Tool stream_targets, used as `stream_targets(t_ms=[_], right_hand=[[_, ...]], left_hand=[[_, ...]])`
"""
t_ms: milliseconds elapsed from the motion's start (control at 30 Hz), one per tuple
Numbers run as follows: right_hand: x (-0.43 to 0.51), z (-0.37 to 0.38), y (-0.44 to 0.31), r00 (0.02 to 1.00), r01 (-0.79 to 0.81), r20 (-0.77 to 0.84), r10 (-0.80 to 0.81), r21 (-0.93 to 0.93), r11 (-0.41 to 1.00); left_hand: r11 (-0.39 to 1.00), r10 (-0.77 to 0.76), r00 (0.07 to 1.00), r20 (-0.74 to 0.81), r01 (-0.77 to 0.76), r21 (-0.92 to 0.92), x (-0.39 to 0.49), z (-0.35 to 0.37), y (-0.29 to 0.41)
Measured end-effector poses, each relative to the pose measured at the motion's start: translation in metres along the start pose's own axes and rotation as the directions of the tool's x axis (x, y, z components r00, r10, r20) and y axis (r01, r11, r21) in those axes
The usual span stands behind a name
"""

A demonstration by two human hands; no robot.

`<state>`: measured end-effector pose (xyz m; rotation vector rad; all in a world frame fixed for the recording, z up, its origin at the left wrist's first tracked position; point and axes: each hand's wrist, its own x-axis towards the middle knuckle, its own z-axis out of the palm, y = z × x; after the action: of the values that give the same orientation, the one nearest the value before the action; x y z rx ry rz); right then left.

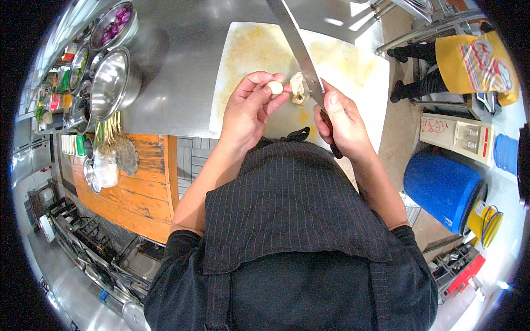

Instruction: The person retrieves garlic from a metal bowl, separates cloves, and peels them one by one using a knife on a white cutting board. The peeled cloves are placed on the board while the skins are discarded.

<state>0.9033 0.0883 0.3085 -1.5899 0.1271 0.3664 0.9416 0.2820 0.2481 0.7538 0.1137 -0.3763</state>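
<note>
My left hand (254,105) pinches a pale peeled garlic clove (275,87) between thumb and fingers, above a stained white cutting board (244,49). To its right, my right hand (341,118) grips the dark handle of a large kitchen knife (299,49), whose wide blade points away from me and to the left. Papery garlic skin (297,85) shows between the hands, close to the blade; whether it lies on the board or is held by my fingertips, I cannot tell.
Left on the steel table (178,82) stand an empty steel bowl (111,82) and a bowl of purple onions (131,25). Beyond the near edge is a wooden surface (136,186) with rooted green stalks (108,132). A person in a yellow apron (468,62) and a blue barrel (443,190) are right.
</note>
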Motion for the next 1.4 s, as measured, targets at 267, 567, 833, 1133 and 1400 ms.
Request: stream_targets(t_ms=[267,567,833,1133,1400], right_hand=[[0.028,-0.032,0.070,0.959,-0.282,-0.068,0.275,-0.116,0.952],[0.011,-0.052,0.112,0.885,-0.410,-0.347,0.310,-0.265,0.873],[0.004,-0.058,0.118,0.888,-0.322,-0.392,0.241,-0.155,0.934],[-0.004,-0.057,0.114,0.873,-0.391,-0.389,0.296,-0.193,0.900],[0.009,-0.057,0.131,0.915,-0.333,-0.333,0.227,-0.307,0.891]], left_hand=[[0.562,0.183,0.936,-0.300,0.150,0.813,0.047,-0.123,-0.009],[-0.090,0.270,0.958,-0.097,0.125,0.988,0.054,-0.189,-0.037],[-0.174,0.111,0.931,0.348,-0.327,0.929,0.092,-0.122,-0.076],[-0.105,-0.117,0.906,0.407,-0.419,0.902,0.099,-0.077,-0.122],[0.072,-0.110,0.987,0.121,-0.114,0.991,0.098,-0.100,-0.116]])
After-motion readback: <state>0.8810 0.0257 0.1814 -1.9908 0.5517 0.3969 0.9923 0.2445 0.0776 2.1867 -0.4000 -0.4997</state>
